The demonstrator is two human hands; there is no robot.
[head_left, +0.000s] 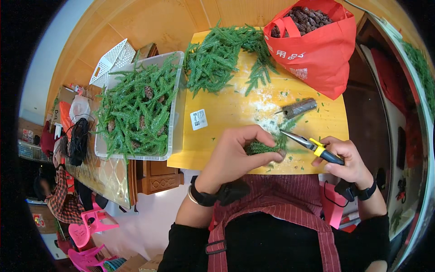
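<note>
Over the near edge of the yellow table (217,140), my left hand (233,152) is closed on a green artificial pine sprig (259,148). Something small and brown shows by its fingertips, too little of it to name. My right hand (345,158) grips long-nose pliers (302,141) with yellow and black handles. Their tips point left, just above the sprig. Beyond the pliers lies a dark bundle (300,109) with thin wire-like ends. White powder (267,106) and green bits are scattered around it.
At left stands a clear plastic bin (178,109) of frosted sprigs and pine cones (149,92). More sprigs (213,59) are heaped at the back. A red bag (312,59) of pine cones fills the back right. A white label (198,119) lies mid-table. Another person (65,199) is far left.
</note>
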